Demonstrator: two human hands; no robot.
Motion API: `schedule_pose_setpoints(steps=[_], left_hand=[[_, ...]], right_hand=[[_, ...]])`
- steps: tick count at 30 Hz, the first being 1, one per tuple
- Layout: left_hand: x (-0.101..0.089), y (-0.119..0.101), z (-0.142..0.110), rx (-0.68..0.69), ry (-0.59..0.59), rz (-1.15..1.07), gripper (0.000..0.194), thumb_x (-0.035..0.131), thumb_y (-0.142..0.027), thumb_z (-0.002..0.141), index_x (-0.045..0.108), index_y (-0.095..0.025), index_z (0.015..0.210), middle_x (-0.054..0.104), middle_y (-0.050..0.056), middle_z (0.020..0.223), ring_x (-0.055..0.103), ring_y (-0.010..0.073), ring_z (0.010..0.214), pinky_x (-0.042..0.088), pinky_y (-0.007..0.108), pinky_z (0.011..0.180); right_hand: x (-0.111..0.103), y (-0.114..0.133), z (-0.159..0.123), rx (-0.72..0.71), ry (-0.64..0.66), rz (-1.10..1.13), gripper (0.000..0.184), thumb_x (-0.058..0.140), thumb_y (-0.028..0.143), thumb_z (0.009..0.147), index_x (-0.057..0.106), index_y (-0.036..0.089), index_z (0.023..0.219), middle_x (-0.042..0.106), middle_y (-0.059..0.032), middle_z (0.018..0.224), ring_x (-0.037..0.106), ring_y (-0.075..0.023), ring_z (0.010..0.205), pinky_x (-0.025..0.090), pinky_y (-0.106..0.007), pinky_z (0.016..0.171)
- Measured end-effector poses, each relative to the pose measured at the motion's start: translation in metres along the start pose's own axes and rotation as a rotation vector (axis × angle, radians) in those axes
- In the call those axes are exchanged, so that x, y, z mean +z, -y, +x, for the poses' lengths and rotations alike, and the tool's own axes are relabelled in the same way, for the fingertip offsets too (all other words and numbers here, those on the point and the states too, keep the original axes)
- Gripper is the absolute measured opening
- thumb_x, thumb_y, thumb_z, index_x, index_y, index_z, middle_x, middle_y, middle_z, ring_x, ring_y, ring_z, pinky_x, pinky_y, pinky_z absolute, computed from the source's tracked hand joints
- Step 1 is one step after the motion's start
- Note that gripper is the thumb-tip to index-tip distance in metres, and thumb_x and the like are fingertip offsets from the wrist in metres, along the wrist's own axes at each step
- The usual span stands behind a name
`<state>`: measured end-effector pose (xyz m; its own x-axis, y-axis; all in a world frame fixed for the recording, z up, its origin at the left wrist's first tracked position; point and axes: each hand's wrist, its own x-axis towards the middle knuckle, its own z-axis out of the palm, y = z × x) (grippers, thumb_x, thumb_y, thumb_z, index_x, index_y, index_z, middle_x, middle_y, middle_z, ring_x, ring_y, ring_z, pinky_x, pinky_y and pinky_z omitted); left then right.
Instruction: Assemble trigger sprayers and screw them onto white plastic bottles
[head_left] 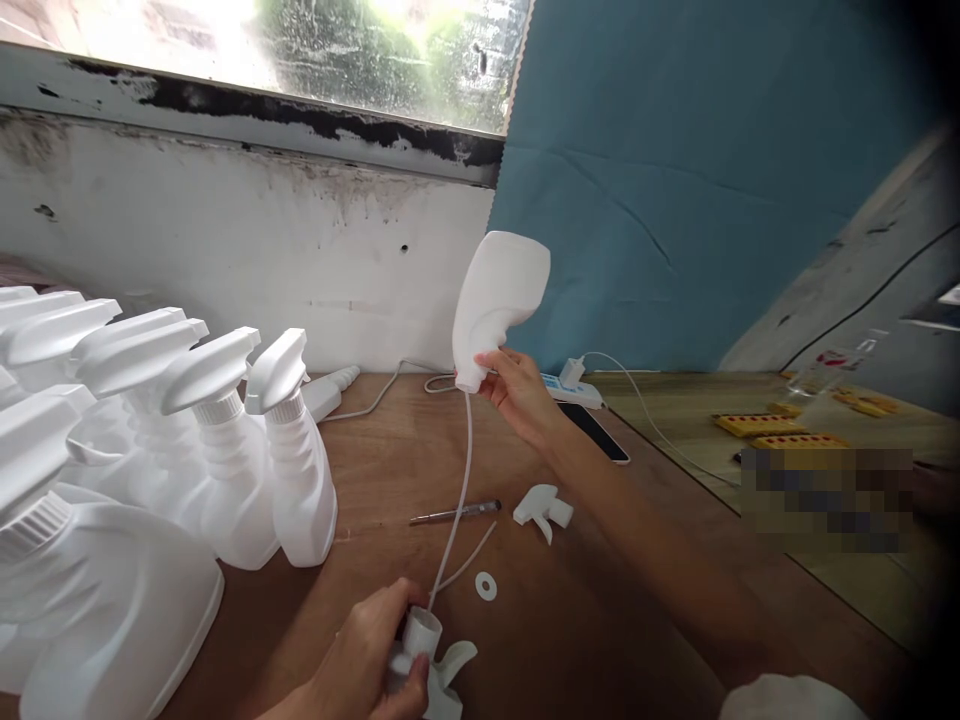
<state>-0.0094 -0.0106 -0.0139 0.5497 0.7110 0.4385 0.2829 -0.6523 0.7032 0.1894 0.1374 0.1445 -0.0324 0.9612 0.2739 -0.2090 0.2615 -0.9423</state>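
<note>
Right hand [517, 392] lifts empty bottle [496, 300] by neck, fingers wrapped around it, mouth down so dip tube [456, 500] hangs free beneath. Left hand [371, 660] pinches trigger sprayer [429, 660], tube rising from fingertips. Washer [486, 586] just beyond.

1. The brown tabletop [570, 640] carried a row of assembled white spray bottles [225, 460] at left.
2. A metal pen-like tool [455, 513], a loose trigger head [544, 508] and a white washer [486, 586] lay mid-table.
3. A dark phone [594, 430] lay farther back.
</note>
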Motion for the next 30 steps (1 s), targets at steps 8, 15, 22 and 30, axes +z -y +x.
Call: schedule_pose_setpoints(steps=[8, 15, 22, 30], left_hand=[[-0.006, -0.01, 0.006, -0.279, -0.049, -0.169, 0.022, 0.05, -0.019, 0.074, 0.041, -0.018, 0.095, 0.052, 0.0, 0.072, 0.048, 0.0117, 0.061, 0.041, 0.022, 0.057], [-0.014, -0.014, 0.019, -0.61, -0.279, -0.506, 0.03, 0.061, -0.035, 0.073, 0.046, -0.018, 0.093, 0.055, 0.0, 0.084, 0.053, 0.0131, 0.075, 0.045, 0.022, 0.064], [-0.021, -0.011, 0.017, -0.546, -0.187, -0.402, 0.027, 0.053, -0.042, 0.079, 0.052, -0.017, 0.09, 0.051, -0.002, 0.072, 0.044, 0.0097, 0.058, 0.038, 0.019, 0.05], [-0.014, -0.012, 0.018, -0.647, -0.085, -0.662, 0.029, 0.048, -0.046, 0.082, 0.044, -0.018, 0.088, 0.056, -0.001, 0.066, 0.052, 0.0109, 0.056, 0.042, 0.02, 0.05]], right_hand=[[0.003, -0.018, -0.037, 0.111, 0.037, 0.028, 0.021, 0.068, 0.02, 0.059, 0.058, 0.017, 0.077, 0.063, 0.0, 0.079, 0.059, -0.0146, 0.076, 0.049, -0.025, 0.064], [-0.006, -0.063, -0.116, 0.377, 0.159, 0.165, 0.023, 0.071, 0.016, 0.06, 0.059, 0.017, 0.079, 0.066, -0.002, 0.08, 0.062, -0.0191, 0.083, 0.047, -0.036, 0.083], [-0.014, -0.091, -0.156, 0.388, 0.198, 0.326, 0.038, 0.076, 0.017, 0.057, 0.051, 0.026, 0.084, 0.062, 0.0026, 0.098, 0.06, -0.0146, 0.089, 0.048, -0.028, 0.078], [-0.013, -0.097, -0.171, 0.464, 0.229, 0.418, 0.042, 0.075, 0.006, 0.057, 0.049, 0.026, 0.084, 0.058, 0.0037, 0.103, 0.057, -0.0106, 0.087, 0.045, -0.024, 0.074]])
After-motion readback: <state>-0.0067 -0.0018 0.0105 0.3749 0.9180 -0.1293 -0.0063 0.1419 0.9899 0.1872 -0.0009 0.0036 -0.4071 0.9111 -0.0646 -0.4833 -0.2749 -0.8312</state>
